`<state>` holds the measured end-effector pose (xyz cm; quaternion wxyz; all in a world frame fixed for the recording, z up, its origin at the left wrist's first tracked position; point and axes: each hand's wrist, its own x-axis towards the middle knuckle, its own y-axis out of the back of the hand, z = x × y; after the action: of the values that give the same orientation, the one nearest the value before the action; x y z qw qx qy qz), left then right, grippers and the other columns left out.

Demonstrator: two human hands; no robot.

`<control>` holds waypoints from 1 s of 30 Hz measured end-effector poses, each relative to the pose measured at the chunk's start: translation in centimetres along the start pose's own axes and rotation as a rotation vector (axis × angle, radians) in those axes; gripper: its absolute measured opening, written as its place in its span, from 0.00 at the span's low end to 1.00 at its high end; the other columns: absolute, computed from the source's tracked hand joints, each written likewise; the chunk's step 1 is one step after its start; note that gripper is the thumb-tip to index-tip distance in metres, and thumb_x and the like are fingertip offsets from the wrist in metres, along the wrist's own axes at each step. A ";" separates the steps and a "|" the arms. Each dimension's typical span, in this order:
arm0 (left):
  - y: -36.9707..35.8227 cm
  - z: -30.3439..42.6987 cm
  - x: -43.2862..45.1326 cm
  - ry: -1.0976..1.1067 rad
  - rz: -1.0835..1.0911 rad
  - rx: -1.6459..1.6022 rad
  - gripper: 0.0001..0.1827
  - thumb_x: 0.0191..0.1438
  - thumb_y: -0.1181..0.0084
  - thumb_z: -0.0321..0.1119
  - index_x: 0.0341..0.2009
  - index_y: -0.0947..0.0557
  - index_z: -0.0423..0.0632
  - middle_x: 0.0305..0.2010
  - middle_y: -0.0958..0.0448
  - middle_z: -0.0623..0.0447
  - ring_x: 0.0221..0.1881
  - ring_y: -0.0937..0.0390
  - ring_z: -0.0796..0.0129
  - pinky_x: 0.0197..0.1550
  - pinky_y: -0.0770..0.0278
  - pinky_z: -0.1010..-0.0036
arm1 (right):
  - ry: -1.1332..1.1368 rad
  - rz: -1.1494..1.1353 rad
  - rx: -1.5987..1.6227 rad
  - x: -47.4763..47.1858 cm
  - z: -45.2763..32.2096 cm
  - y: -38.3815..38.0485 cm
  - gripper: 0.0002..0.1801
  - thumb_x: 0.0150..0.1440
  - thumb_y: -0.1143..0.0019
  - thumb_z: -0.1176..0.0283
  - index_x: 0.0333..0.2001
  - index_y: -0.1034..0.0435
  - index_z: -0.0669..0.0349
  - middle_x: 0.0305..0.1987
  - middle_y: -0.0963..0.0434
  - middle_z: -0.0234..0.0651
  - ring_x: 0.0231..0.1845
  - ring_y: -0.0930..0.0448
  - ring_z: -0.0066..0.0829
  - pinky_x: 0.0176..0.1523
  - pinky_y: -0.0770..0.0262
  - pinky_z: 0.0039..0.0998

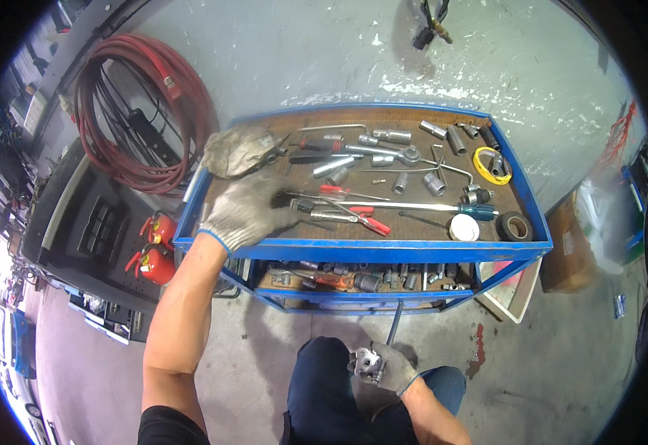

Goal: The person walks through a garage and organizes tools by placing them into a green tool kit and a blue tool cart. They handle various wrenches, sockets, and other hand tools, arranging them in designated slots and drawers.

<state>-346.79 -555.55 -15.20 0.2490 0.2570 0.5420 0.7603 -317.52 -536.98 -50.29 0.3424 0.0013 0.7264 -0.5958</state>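
My left hand (251,208), in a knitted work glove, is over the left end of the tool cart's top tray (357,243). Its fingers are blurred beside several screwdrivers and a chrome tool (334,216), so contact or grip cannot be made out. Down between my knees, my gloved right hand (393,367) holds a silver metal part (368,362) with a round hole. A dark rod (396,322) sticks up from this hand; whether it joins the part is hidden. A crumpled glove or rag (240,151) lies beyond my left hand.
On the tray lie a ratchet (410,154), sockets (434,184), a long green-handled screwdriver (477,211), yellow tape (492,166), black tape (514,227) and a white cap (463,227). Below is a tool-filled shelf (352,282). Red hose (93,133) hangs left above fire extinguishers (154,266).
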 end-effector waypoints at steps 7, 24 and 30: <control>-2.3 -0.8 1.6 -0.147 0.108 0.068 0.18 0.57 0.41 0.44 0.47 0.15 0.48 0.48 0.19 0.40 0.52 0.21 0.44 0.56 0.25 0.55 | 0.028 0.102 -0.027 -0.2 -0.8 2.4 0.19 0.72 0.58 0.56 0.53 0.28 0.57 0.49 0.20 0.49 0.50 0.17 0.54 0.41 0.15 0.46; -0.6 -1.7 1.7 0.316 1.024 -1.160 0.26 0.67 0.51 0.42 0.64 0.28 0.42 0.55 0.24 0.42 0.52 0.21 0.58 0.51 0.20 0.69 | 0.042 0.145 -0.031 0.6 0.2 2.7 0.18 0.69 0.51 0.58 0.52 0.28 0.60 0.49 0.19 0.50 0.45 0.16 0.49 0.40 0.13 0.45; -1.2 -0.2 -0.1 0.177 1.036 -0.548 0.22 0.65 0.47 0.39 0.56 0.23 0.36 0.48 0.20 0.44 0.47 0.19 0.59 0.48 0.22 0.67 | -0.189 0.239 -0.040 -0.8 0.3 0.4 0.23 0.68 0.51 0.55 0.54 0.28 0.64 0.49 0.19 0.51 0.44 0.16 0.48 0.43 0.13 0.44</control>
<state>-346.74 -555.37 -16.44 -0.1436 0.3503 0.1485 0.9136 -316.57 -536.79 -50.27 0.4779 0.0247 0.6974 -0.5336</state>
